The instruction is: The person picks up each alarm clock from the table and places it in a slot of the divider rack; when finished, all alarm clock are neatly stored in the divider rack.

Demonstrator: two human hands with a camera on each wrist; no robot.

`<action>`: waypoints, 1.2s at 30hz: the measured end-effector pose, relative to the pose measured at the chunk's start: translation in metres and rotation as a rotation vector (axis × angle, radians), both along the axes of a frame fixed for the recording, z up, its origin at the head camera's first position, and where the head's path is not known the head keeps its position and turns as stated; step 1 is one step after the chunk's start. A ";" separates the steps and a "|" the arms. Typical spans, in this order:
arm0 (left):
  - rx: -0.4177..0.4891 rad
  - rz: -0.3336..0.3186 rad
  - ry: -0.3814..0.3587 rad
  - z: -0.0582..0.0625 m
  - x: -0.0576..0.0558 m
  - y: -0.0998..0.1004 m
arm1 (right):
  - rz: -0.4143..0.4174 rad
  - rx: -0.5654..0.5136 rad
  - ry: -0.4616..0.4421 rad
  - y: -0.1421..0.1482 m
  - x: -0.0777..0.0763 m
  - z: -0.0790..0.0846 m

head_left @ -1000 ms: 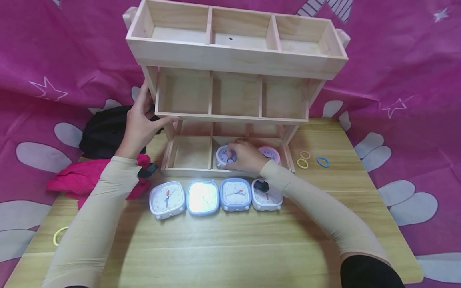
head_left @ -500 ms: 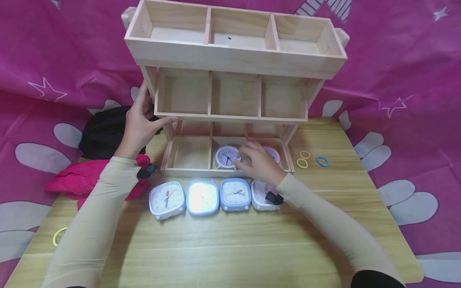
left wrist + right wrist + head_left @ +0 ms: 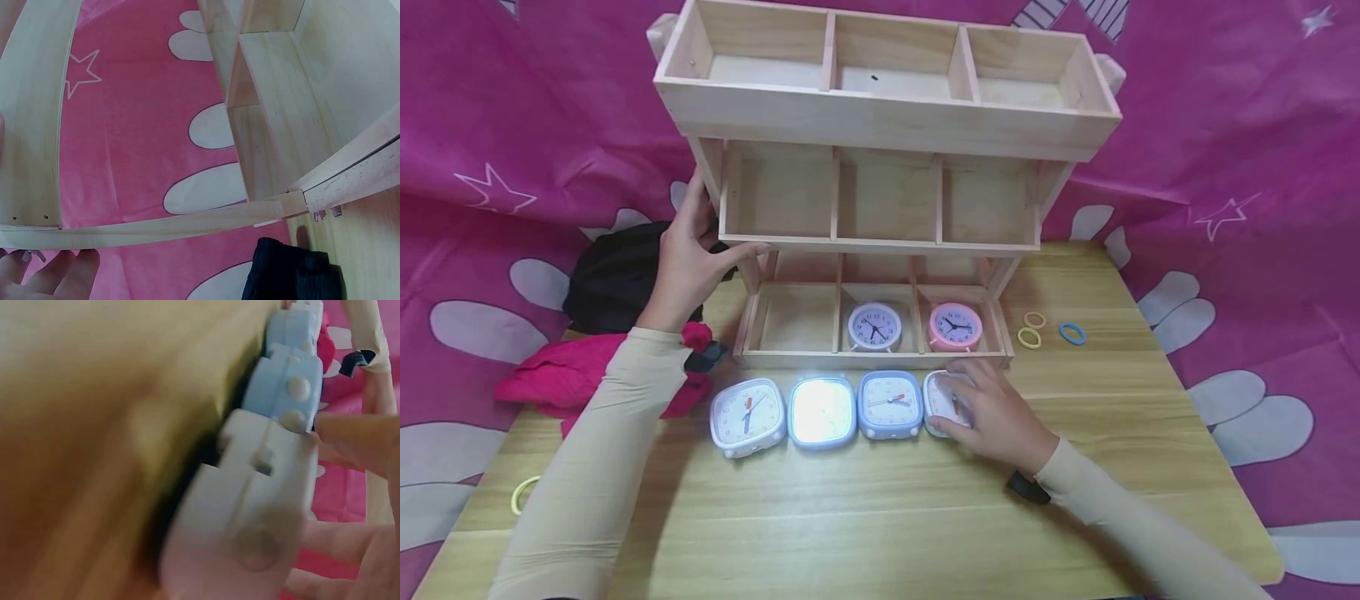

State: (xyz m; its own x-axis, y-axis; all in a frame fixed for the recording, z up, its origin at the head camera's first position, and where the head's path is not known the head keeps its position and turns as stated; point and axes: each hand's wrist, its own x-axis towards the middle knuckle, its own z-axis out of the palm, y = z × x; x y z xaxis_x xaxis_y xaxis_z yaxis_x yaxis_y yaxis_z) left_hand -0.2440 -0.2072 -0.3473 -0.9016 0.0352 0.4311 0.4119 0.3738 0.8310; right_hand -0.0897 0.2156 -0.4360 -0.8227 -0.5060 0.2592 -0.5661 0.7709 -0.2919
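Where right hand (image 3: 998,414) lies, white clock (image 3: 940,405), underneath

On the wooden table (image 3: 850,525) I see a black cloth (image 3: 613,279) in a heap, near the back left corner. Just in front of it lies a bright pink cloth (image 3: 568,371), which reaches to the left edge. Near this same edge, more to the front, I notice a yellow ring (image 3: 515,497). Toward the right edge, a tan ring (image 3: 1034,313) and a second yellow ring (image 3: 1029,347) lie together, and a blue ring (image 3: 1067,339) a little apart. Behind hangs a magenta curtain (image 3: 1225,150) with white stars.
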 end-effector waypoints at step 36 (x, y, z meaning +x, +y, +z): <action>0.041 -0.019 -0.019 0.001 0.002 0.000 | 0.158 -0.152 -0.337 0.033 0.016 0.043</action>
